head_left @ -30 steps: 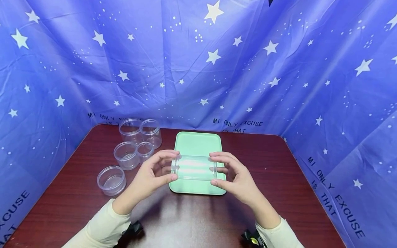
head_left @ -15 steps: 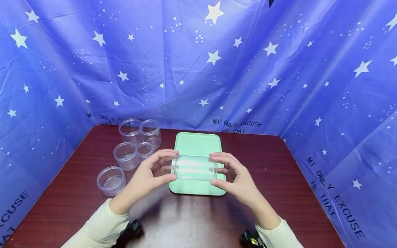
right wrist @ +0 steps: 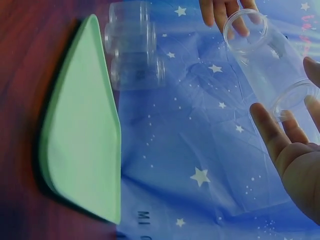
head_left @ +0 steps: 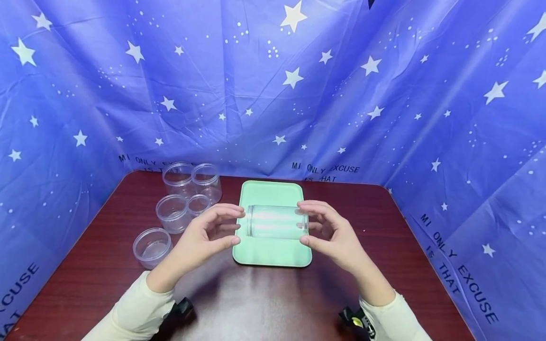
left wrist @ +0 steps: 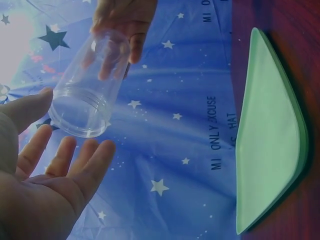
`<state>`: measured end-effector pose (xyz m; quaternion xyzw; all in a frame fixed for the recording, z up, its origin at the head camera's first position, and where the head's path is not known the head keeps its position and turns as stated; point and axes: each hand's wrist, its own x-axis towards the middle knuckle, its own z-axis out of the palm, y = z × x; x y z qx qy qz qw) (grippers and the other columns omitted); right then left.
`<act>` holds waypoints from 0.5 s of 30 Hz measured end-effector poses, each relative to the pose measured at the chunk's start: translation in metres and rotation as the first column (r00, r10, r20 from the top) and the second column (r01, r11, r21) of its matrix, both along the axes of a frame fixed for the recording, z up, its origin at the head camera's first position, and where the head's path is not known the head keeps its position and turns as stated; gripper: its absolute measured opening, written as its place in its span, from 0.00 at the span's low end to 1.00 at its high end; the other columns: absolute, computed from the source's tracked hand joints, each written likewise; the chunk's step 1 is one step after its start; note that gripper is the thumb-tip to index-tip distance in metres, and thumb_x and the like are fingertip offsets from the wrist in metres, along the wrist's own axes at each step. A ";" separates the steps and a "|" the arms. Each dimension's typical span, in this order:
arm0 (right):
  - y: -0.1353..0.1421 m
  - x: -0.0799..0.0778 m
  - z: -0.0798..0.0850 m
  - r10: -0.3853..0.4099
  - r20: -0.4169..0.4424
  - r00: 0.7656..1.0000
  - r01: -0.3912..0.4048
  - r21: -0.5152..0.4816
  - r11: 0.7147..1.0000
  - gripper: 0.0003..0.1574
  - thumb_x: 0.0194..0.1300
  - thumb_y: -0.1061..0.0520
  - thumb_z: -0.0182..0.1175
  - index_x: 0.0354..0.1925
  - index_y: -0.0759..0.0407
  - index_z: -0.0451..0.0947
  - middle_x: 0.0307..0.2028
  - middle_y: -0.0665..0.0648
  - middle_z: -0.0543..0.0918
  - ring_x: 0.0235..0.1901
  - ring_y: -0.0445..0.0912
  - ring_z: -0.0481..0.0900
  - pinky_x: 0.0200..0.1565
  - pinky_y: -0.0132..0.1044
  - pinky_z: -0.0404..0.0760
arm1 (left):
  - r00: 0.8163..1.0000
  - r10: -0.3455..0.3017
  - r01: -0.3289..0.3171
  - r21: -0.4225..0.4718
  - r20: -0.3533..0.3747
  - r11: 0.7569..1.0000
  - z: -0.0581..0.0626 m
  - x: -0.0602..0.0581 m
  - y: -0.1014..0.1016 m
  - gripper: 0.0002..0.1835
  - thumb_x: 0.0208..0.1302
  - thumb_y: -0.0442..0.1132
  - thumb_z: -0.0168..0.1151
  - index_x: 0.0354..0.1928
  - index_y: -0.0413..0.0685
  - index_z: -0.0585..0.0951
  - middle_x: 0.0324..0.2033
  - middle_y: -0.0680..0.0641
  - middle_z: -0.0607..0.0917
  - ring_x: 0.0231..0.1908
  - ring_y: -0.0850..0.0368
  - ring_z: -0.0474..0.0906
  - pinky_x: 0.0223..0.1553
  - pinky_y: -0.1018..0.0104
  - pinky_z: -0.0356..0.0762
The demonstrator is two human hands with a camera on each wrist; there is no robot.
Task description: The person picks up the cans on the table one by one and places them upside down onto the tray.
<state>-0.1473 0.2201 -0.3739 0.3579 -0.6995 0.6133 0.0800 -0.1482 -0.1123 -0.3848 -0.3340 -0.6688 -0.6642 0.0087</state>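
Observation:
A clear plastic jar (head_left: 277,221) is held sideways in the air above a light green tray (head_left: 273,258), its threaded mouth to the left. My right hand (head_left: 337,232) grips the closed end between thumb and fingers. Just off the mouth, my left hand (head_left: 213,232) has its fingers spread with nothing between them. In the left wrist view, the jar's open rim (left wrist: 77,117) faces the left hand (left wrist: 55,185). The right wrist view shows the right hand (right wrist: 295,155) around the jar's base, partly cut off by the frame edge.
Several clear jars stand on the left of the dark red table (head_left: 362,284): a low one (head_left: 152,248) nearest, a medium one (head_left: 174,215), a small one (head_left: 199,206) and taller ones behind. A blue star-printed curtain (head_left: 264,94) surrounds the table's back and sides.
The left hand has let go of the jar's mouth end. The right hand has moved the jar slightly right and away from the left fingers.

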 end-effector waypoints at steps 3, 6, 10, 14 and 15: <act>0.004 -0.004 0.008 -0.033 0.012 0.999 0.032 0.037 0.999 0.41 0.52 0.80 0.70 0.64 0.74 0.71 0.65 0.67 0.73 0.63 0.57 0.76 0.56 0.45 0.84 | 1.000 0.014 -0.014 -0.056 -0.017 0.998 0.000 0.000 -0.002 0.24 0.60 0.25 0.72 0.59 0.42 0.78 0.58 0.40 0.80 0.59 0.46 0.81 0.60 0.50 0.80; 0.009 -0.010 0.016 -0.066 0.038 0.997 0.063 0.085 0.994 0.42 0.54 0.78 0.70 0.66 0.70 0.71 0.65 0.66 0.73 0.61 0.58 0.77 0.57 0.45 0.84 | 1.000 0.020 -0.022 -0.109 -0.020 0.994 -0.001 -0.001 -0.002 0.23 0.60 0.28 0.72 0.58 0.43 0.80 0.56 0.41 0.83 0.56 0.51 0.82 0.59 0.52 0.81; 0.020 -0.025 0.024 -0.079 0.075 0.994 0.071 0.114 0.991 0.43 0.56 0.77 0.70 0.68 0.67 0.70 0.66 0.61 0.73 0.58 0.55 0.80 0.56 0.43 0.85 | 1.000 0.007 -0.009 -0.139 -0.016 0.990 -0.001 -0.001 -0.001 0.22 0.61 0.30 0.73 0.57 0.43 0.81 0.55 0.42 0.83 0.56 0.55 0.82 0.59 0.52 0.81; 0.029 -0.043 0.030 -0.092 0.105 0.990 0.077 0.137 0.988 0.42 0.57 0.76 0.70 0.69 0.66 0.70 0.66 0.60 0.73 0.58 0.50 0.80 0.55 0.40 0.85 | 1.000 0.001 -0.004 -0.159 -0.019 0.987 0.000 -0.001 0.000 0.21 0.60 0.31 0.74 0.56 0.43 0.82 0.55 0.43 0.83 0.56 0.55 0.81 0.58 0.50 0.81; 0.031 -0.047 0.031 -0.101 0.109 0.989 0.084 0.151 0.985 0.42 0.58 0.75 0.70 0.69 0.66 0.70 0.66 0.61 0.73 0.59 0.49 0.80 0.54 0.40 0.85 | 1.000 0.002 -0.006 -0.166 -0.021 0.986 0.000 0.000 -0.001 0.21 0.60 0.31 0.74 0.55 0.44 0.82 0.54 0.45 0.83 0.56 0.56 0.81 0.58 0.51 0.81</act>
